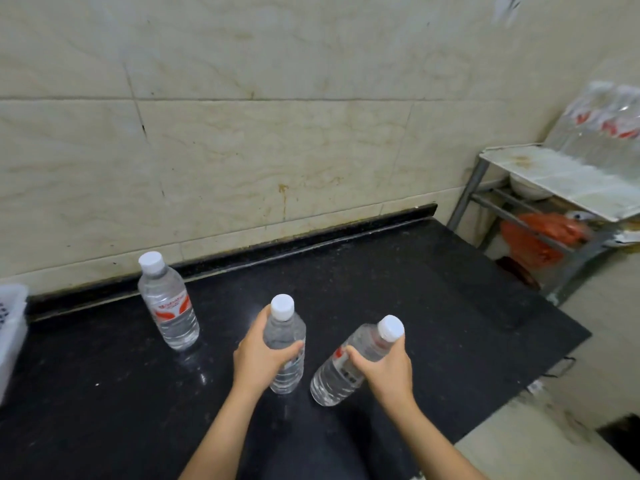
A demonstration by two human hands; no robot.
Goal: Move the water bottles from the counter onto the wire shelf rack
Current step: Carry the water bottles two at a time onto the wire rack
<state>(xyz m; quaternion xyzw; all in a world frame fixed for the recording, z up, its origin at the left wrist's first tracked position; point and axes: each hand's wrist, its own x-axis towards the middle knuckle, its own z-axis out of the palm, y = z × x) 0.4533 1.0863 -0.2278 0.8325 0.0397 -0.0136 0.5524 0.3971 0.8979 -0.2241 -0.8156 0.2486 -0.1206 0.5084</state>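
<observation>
The left hand (258,358) grips an upright bottle (284,332) at mid-body. The right hand (384,370) grips a tilted bottle (329,382) below its neck. A third bottle (169,306) stands free on the counter (415,289), to their left.

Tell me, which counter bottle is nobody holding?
The leftmost bottle, standing alone near the wall. The left hand grips the middle bottle, and the right hand grips the tilted bottle.

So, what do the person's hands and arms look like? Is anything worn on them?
The left hand and right hand wear no gloves, and no ring, watch or bracelet shows. The left forearm and right forearm are bare down to the picture's edge: no sleeves in view.
</observation>
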